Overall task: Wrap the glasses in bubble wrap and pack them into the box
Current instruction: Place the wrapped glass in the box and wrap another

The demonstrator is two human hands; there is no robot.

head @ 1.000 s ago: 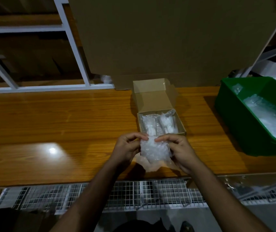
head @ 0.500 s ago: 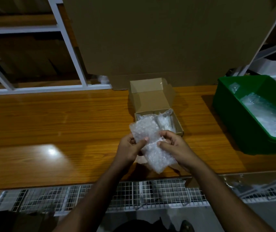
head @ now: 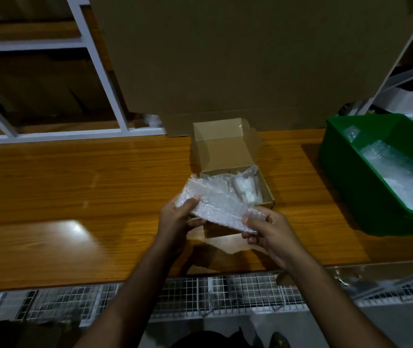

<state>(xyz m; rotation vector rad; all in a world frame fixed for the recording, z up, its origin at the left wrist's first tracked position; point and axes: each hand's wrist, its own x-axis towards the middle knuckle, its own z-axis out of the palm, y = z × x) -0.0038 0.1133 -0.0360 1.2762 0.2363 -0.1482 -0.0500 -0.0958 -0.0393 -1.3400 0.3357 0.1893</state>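
**Bundle lying slantwise just short of the box**

While the box [head: 235,172] is sitting open near the back of the table [head: 75,187], with its lid standing up on the far side, everything else is arranging itself around it. Off to the box's right, well apart, a green bin [head: 346,156] is holding loose bubble wrap. A big cardboard sheet [head: 250,59] is leaning behind the box.

Inside the box, at least one wrapped glass [head: 247,188] is already lying along the right side; how much room is left on the left side I cannot tell, as the bundle is covering it.

The bundle [head: 220,205], presumably a glass in bubble wrap, is hanging above the table at the box's near edge, its far end overlapping the box's near left corner. Its long axis is running slantwise, from far-left to near-right, so it is lying across the box's length rather than in line with it.

The left hand [head: 178,219] is gripping the far-left end, thumb on top and fingers curled beneath. The right hand [head: 268,229] is pinching the near-right end, fingers folded over the wrap's edge. Both hands are clamping the bundle; neither is free.

The left hand is nearer the box's opening, so the bundle is probably needing a turn, with its near-right end swinging toward the box, before going down beside the packed glass.
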